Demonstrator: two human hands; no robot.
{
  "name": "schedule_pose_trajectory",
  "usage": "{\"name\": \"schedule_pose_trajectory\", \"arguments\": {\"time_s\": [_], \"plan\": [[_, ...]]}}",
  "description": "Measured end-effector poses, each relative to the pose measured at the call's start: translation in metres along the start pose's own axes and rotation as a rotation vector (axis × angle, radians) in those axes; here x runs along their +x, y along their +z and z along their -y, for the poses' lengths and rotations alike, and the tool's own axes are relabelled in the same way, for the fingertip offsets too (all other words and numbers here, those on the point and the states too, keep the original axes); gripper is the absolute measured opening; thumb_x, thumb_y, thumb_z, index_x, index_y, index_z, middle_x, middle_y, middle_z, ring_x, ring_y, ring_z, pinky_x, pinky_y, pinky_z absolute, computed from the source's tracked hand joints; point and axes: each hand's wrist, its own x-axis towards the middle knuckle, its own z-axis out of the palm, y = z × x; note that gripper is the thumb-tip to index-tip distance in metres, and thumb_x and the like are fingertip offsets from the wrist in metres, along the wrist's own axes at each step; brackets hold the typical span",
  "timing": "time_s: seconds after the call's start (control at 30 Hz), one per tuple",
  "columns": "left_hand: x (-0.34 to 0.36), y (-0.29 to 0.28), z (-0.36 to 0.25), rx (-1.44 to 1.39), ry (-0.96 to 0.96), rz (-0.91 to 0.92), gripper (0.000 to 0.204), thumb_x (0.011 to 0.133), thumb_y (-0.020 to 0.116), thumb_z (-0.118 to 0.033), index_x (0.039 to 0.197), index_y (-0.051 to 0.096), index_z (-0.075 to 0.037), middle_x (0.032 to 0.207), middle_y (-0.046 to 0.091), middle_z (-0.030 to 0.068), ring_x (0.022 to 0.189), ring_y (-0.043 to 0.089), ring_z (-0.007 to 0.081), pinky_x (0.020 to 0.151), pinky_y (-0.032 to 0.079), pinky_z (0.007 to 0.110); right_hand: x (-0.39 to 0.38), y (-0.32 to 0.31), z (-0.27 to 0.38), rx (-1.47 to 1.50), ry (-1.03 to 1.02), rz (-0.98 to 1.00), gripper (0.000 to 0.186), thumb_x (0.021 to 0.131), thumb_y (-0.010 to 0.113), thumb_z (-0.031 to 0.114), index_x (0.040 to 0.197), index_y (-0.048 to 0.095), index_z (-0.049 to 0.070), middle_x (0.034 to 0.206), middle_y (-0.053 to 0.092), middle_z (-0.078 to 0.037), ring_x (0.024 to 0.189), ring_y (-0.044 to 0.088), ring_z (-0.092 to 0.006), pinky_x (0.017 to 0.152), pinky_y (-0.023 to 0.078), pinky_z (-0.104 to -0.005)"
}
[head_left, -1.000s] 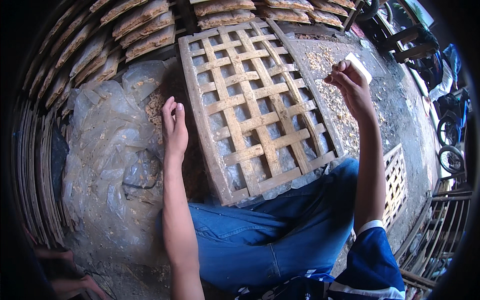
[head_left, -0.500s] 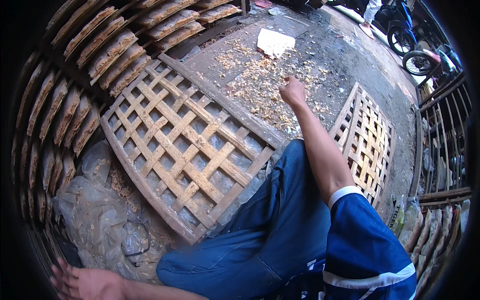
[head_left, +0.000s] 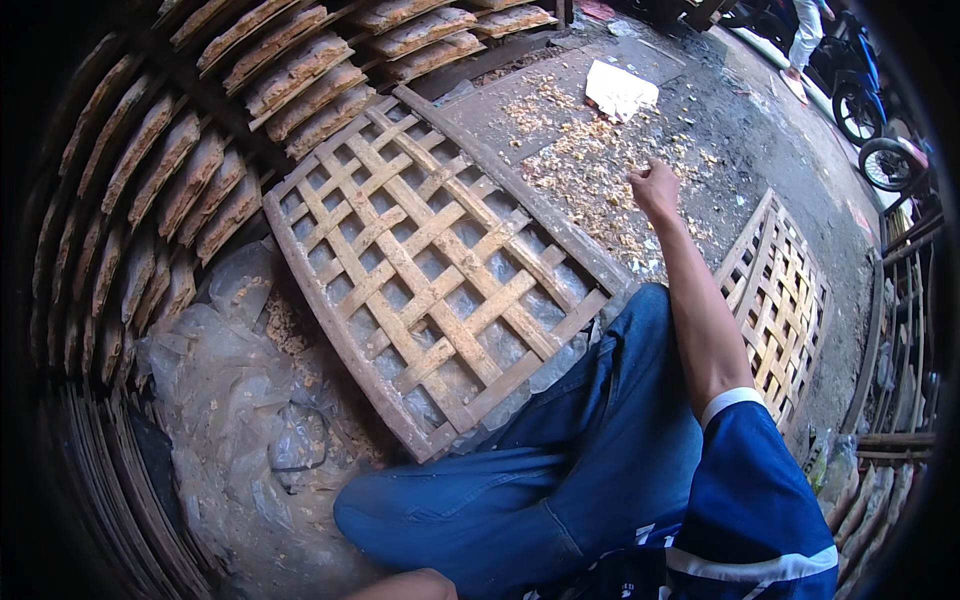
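My right hand (head_left: 652, 190) hangs over the floor beside a wooden lattice tray (head_left: 370, 225), fingers curled together; whatever they may hold is hidden. Pale orange crumbs (head_left: 565, 160) are scattered beneath and around it, with a crumpled white sheet (head_left: 618, 90) farther back. The tray lies in front of my crossed legs (head_left: 510, 480), woven slats in a wooden frame over clear plastic. Only a piece of my left arm (head_left: 410, 588) shows at the lower edge, its hand out of view.
Racks of crusted slabs (head_left: 305, 85) line the back and left. Crumpled plastic (head_left: 215, 400) lies at left. A second lattice panel (head_left: 775, 310) rests at right, near a slatted rack (head_left: 900, 340). A person's leg (head_left: 805, 45) and motorbikes (head_left: 855, 90) are at upper right.
The view has swung toward the right. My left hand has moved from beside the tray down and out of view; my right hand's fingers have curled in over the crumbs.
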Motion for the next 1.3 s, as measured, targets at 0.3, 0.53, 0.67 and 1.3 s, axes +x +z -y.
{"name": "schedule_pose_trajectory", "arguments": {"time_s": [0.3,0.53,0.67,1.3], "plan": [[-0.176,-0.033,0.192,0.656,-1.527,-0.275,0.055,0.107,0.043,-0.046,0.147,0.043,-0.007,0.136,0.055,0.0131,0.117,0.058,0.0267,0.096,0.047,0.041,-0.010,-0.009,0.010,0.129,-0.186,0.050,0.063,0.088,0.077,0.021,0.143,0.052,0.005,0.115,0.074,-0.013,0.103,0.071,-0.0200,0.091,0.055,-0.0319],[-0.205,-0.003,0.218,0.498,-1.374,-0.023,0.051,0.105,0.057,-0.029,0.147,0.041,-0.006,0.141,0.051,0.0186,0.119,0.054,0.0238,0.102,0.044,0.039,0.001,0.001,0.002,0.375,-0.257,0.166,0.060,0.091,0.076,0.030,0.143,0.056,0.006,0.126,0.070,-0.015,0.114,0.068,-0.0247,0.096,0.052,-0.0361],[-0.215,0.005,0.217,0.585,-1.362,0.115,0.063,0.102,0.059,-0.037,0.151,0.036,-0.006,0.147,0.047,0.0224,0.135,0.048,0.0331,0.112,0.037,0.044,-0.007,0.002,0.018,0.425,-0.347,0.112,0.051,0.096,0.068,0.025,0.143,0.056,0.007,0.131,0.068,-0.014,0.120,0.065,-0.0249,0.100,0.051,-0.0360],[-0.217,0.002,0.219,0.609,-1.266,0.228,0.064,0.101,0.060,-0.029,0.154,0.036,-0.002,0.144,0.046,0.0286,0.135,0.046,0.0419,0.113,0.038,0.045,-0.191,0.145,0.354,0.485,-1.071,0.565,0.032,0.080,0.073,0.012,0.110,0.063,0.008,0.106,0.065,-0.014,0.100,0.061,-0.0307,0.088,0.049,-0.0396]]}}
